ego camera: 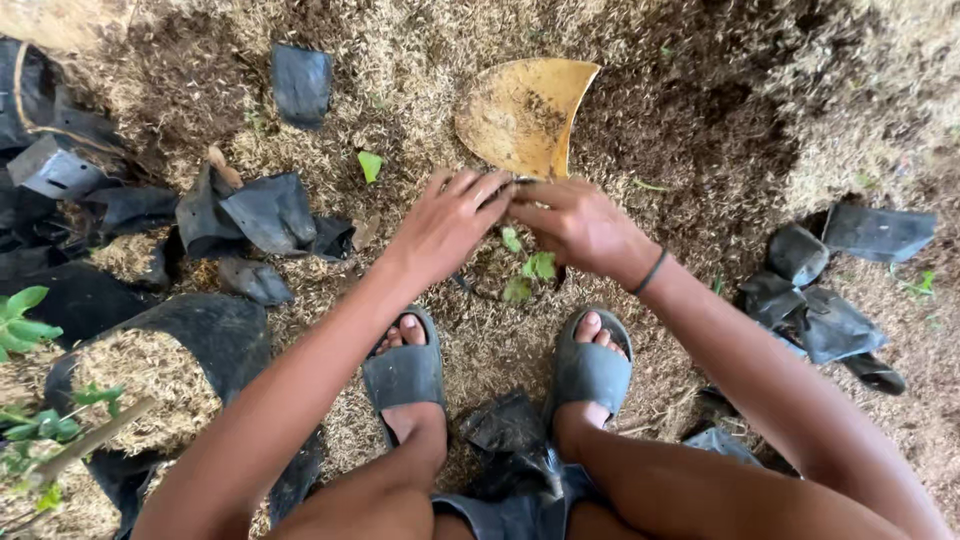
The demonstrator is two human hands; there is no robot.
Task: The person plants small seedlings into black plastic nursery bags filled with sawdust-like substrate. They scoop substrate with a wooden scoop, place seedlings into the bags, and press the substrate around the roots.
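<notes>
Seedling (538, 266) – left hand (445, 225), right hand (578, 222) touching (leaves below).

Both hands meet over the ground, fingertips touching: the left hand (448, 222) and the right hand (577, 222), which has a dark band (650, 272) at its wrist. Just below the fingers stands a small green seedling (530, 268). Just beyond the fingertips lies a yellow scoop (522, 113) on husk-strewn soil (700, 130). Grey sandals (405, 375) sit nearer the body. Crumpled black plastic bags (255, 215) lie well out to the left of the fingers, more to the right.
</notes>
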